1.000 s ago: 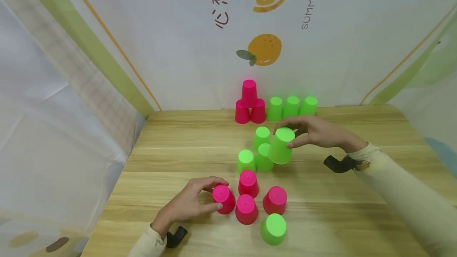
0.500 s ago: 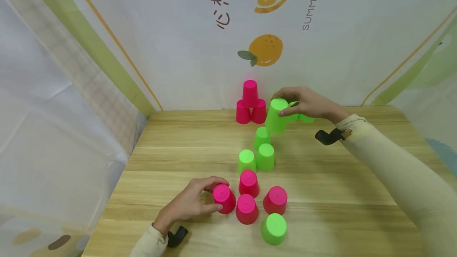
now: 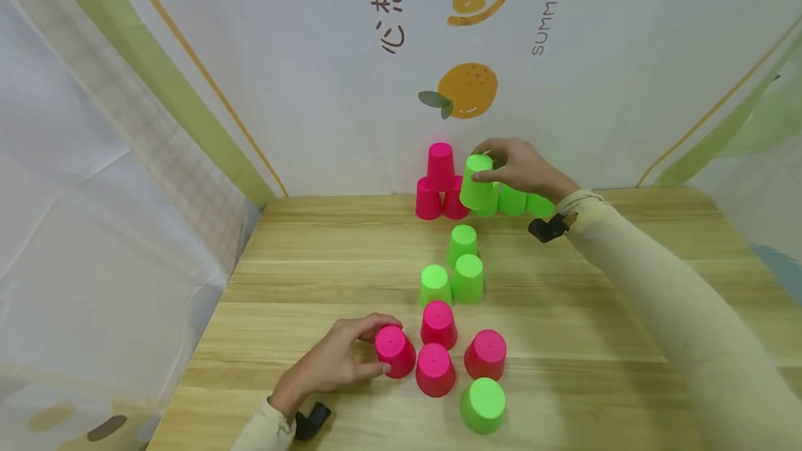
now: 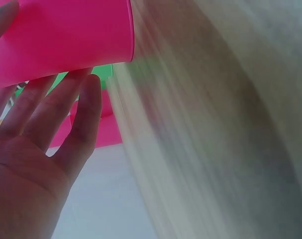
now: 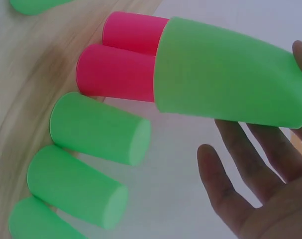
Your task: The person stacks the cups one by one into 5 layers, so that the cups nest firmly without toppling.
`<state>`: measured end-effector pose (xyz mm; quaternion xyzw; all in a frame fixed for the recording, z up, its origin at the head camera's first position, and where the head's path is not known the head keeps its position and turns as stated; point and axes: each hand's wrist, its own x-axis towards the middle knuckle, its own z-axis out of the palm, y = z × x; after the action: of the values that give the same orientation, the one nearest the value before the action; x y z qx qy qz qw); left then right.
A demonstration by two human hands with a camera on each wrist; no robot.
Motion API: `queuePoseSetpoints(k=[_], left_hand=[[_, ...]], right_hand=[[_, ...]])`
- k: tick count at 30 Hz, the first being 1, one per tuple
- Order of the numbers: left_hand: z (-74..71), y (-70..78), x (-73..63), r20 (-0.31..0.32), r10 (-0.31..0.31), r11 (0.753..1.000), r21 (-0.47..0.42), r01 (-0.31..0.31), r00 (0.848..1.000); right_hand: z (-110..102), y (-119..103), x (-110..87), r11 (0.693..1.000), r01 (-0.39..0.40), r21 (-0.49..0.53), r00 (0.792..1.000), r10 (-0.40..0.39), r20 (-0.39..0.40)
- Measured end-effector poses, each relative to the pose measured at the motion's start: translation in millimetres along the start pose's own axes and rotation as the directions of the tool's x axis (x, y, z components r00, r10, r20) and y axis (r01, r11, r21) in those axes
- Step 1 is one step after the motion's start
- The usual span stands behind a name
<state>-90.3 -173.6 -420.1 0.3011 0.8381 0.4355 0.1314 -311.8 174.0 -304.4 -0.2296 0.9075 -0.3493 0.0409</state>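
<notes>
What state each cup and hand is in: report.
Left hand: holding held pink cup
Right hand: holding held green cup
Held pink cup: inverted
Held green cup: inverted, raised
Pink pyramid: inverted, one atop two
Back green row: inverted, standing
Middle green trio: inverted, standing
Loose pink trio: inverted, standing
Front green cup: inverted, standing

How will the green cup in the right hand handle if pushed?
The green cup is probably light, held near its narrow end. Its smooth-looking surface may be slippery. Set down as held, wide end below, it should resist tipping.
</notes>
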Motion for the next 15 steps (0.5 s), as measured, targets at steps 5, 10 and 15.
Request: queuePoseSetpoints(k=[5, 10, 15], left_hand=[[0.0, -0.4, -0.4, -0.001, 0.005, 1.0, -0.004, -0.005, 1.0], [0.2, -0.3, -1.0, 0.007, -0.013, 1.0, -0.027, 0.013, 1.0], [-0.5, -0.4, -1.7, 0.004, -0.024, 0.999, -0.027, 0.024, 1.0]], right_hand=[[7.4, 7.7, 11.2, 1.0, -0.03, 0.004, 0.999, 0.03, -0.019], [10.2, 15.1, 22.4, 0.998, -0.064, 0.014, 0.995, 0.065, -0.074], [13.8, 19.5, 30.7, 0.992, -0.115, 0.046, 0.983, 0.121, -0.136]])
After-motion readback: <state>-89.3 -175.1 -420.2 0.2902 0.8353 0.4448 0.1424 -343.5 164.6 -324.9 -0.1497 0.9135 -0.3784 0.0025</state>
